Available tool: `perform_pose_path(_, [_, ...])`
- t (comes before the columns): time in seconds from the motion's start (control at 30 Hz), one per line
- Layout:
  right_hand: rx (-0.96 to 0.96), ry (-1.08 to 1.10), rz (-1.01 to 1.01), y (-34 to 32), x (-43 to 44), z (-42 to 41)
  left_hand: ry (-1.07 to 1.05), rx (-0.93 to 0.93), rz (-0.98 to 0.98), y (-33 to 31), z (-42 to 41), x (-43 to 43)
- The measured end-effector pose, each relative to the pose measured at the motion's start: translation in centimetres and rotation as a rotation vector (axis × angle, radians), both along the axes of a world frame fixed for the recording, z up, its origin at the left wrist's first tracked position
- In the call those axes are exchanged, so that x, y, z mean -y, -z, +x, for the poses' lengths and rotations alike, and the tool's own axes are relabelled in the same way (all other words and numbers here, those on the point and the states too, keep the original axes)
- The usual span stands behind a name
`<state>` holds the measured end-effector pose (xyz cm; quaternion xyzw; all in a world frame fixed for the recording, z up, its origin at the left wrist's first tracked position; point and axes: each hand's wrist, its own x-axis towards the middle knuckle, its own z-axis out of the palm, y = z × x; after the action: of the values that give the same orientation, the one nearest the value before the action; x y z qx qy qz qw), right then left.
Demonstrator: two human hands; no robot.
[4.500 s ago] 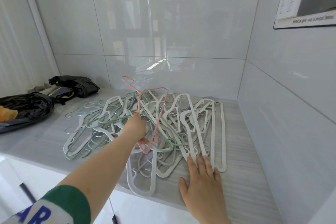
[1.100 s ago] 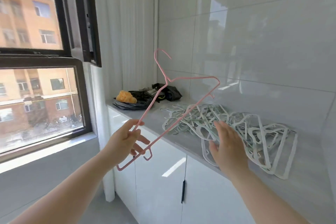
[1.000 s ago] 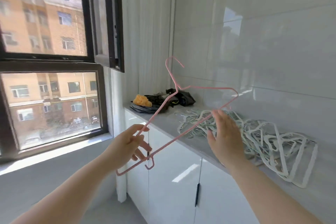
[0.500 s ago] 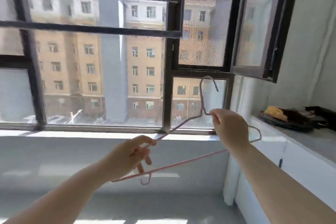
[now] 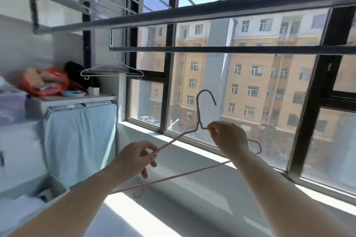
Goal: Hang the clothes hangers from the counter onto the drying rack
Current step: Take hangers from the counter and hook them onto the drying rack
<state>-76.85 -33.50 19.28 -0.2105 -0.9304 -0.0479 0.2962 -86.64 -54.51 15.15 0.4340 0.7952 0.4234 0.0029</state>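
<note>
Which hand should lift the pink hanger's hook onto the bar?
Probably the right hand: it pinches the thin pink wire hanger right beside its hook's neck, under the dark metal drying-rack bar. The left hand pinches the sloping shoulder, farther from the hook.

The left forearm [image 5: 77, 198] and right forearm [image 5: 279, 188], 2 slim limbs, are uncovered right to the view's lower edge; any sleeve lies beyond it. The left hand [image 5: 134, 159] and right hand [image 5: 229, 140] are bare, with slender fingers [image 5: 144, 171], their nails blurred by motion.
</note>
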Motion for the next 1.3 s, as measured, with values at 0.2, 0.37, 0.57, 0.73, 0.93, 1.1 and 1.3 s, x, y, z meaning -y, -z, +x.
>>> perform_pose_path(0.2, [0.027,-0.160,-0.042,-1.1,2.7,-14.3,-0.219,0.014,0.035,-1.1,-10.7,3.8])
perform_pose_path(0.37, [0.046,-0.247,-0.080,-2.9,4.1,-24.9,-0.359,0.005,0.028,-3.2,-19.8,4.9])
perform_pose_path(0.57, [0.009,-0.309,-0.096,-4.3,4.6,-34.8,-0.431,-0.047,0.052,-4.6,-28.2,4.5])
perform_pose_path(0.73, [0.052,-0.338,-0.083,-4.3,4.4,-41.9,-0.442,-0.065,0.070,-4.6,-35.2,4.4])
perform_pose_path(0.93, [0.013,-0.320,-0.045,-5.9,3.4,-50.1,-0.437,-0.154,0.112,-6.2,-45.8,3.3])
perform_pose_path(1.1, [-0.044,-0.194,0.002,-8.8,2.5,-57.9,-0.389,-0.208,0.196,-8.1,-55.9,2.2])
perform_pose_path(1.3, [-0.144,-0.015,0.037,-13.3,0.8,-64.1,-0.374,-0.259,0.194,-12.1,-65.5,0.1])
